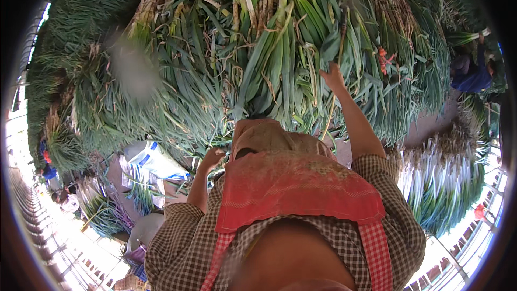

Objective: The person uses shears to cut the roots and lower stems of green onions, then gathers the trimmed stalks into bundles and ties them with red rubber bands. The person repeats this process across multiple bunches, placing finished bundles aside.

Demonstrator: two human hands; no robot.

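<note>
A large heap of green onions or leeks [194, 64] with long green leaves and brownish stems lies before me. My right hand [334, 79] reaches into its leaves, thumb spread from the fingers. A long yellowish stalk [329, 119] runs behind that hand; I cannot tell whether the fingers grip it. One thick leek [278, 36] lies on top of the heap, left of this hand. My left hand [212, 159] is low beside my red apron [299, 194], fingers partly curled. Whether it holds anything is not visible.
Pale-stemmed leeks [438, 182] are stacked at the right, with another bundle [99, 206] at lower left. A white-and-blue plastic sack [159, 161] lies left of my left hand. A co-worker in blue [470, 72] is at far right; another person [48, 165] is at far left.
</note>
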